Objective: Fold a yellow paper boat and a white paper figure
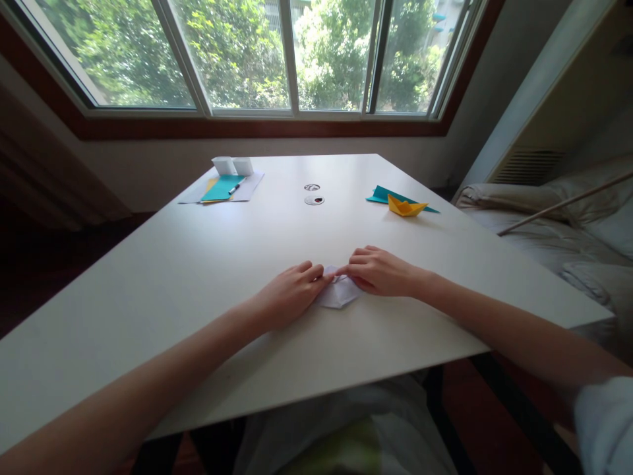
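A small folded piece of white paper (339, 295) lies on the white table near its front edge. My left hand (298, 290) grips the paper's left side, fingers curled and the thumb and index finger at its upper part. From the right, my right hand (378, 270) presses on the paper's upper right, with its index finger pointing inward and the other fingers bent. The fingertips of both hands come close together over the top of the paper. Parts of the paper's left and right edges are hidden under the fingers.
A yellow paper boat (406, 206) and a teal paper plane (383, 194) sit at the back right. Teal sheets (222, 187), a pen (234, 189) and white paper boxes (242, 166) are at the back left. Two round discs (313, 200) lie mid-back on the table (198, 264).
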`<action>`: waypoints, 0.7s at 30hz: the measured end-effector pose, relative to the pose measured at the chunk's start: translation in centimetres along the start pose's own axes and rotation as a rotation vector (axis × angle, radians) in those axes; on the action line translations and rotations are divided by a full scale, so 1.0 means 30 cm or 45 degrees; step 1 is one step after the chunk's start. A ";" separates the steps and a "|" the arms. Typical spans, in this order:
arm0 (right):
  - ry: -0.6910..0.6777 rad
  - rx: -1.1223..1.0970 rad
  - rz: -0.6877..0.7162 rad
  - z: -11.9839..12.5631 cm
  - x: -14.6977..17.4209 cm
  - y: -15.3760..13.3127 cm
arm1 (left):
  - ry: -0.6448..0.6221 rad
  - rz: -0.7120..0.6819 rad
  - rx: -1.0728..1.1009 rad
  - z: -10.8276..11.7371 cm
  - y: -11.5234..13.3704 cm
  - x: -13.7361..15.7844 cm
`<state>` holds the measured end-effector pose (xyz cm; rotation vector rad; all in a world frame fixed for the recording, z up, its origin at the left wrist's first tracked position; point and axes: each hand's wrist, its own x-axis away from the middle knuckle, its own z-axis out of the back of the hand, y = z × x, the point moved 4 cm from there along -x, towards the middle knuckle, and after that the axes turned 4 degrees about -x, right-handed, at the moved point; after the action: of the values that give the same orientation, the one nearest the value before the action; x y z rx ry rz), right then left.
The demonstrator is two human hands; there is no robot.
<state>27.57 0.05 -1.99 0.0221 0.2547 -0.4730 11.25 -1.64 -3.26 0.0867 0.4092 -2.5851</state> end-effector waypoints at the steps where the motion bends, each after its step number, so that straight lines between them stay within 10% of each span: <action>1: 0.004 -0.003 -0.004 0.000 0.000 0.000 | -0.009 0.009 0.000 -0.001 -0.001 -0.001; 21: -0.070 -0.142 -0.132 0.007 0.001 0.020 | -0.078 0.262 -0.154 0.049 0.010 0.036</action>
<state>27.92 0.54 -1.81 -0.1131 0.2288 -0.5614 10.50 -2.85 -2.10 0.0069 0.5056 -2.3496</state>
